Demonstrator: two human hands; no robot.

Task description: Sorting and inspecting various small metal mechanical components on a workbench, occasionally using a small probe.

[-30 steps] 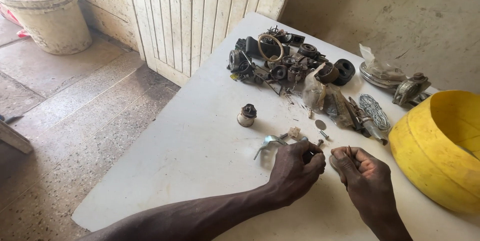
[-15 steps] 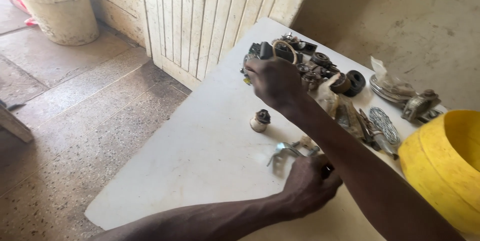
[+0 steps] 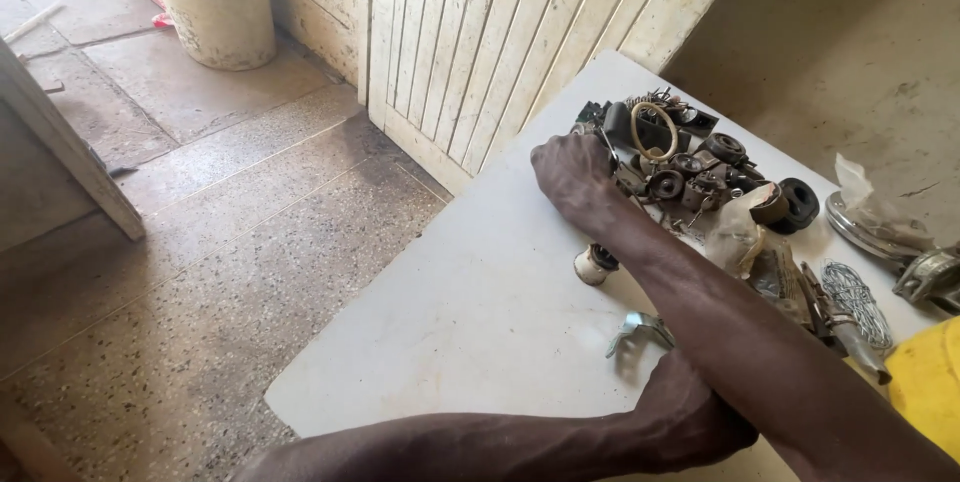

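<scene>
On the white tabletop [image 3: 470, 332], the right hand [image 3: 572, 174] reaches into a pile of dark parts [image 3: 690, 167], grip unclear. Left hand [image 3: 690, 422] rests clenched by a metal bracket [image 3: 640, 330], partly hidden under the right arm.

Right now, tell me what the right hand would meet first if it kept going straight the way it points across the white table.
The right hand points at the pile of dark metal and rubber parts; its fingers look already at the near edge, by the tan ring. Depth is unclear.
</scene>
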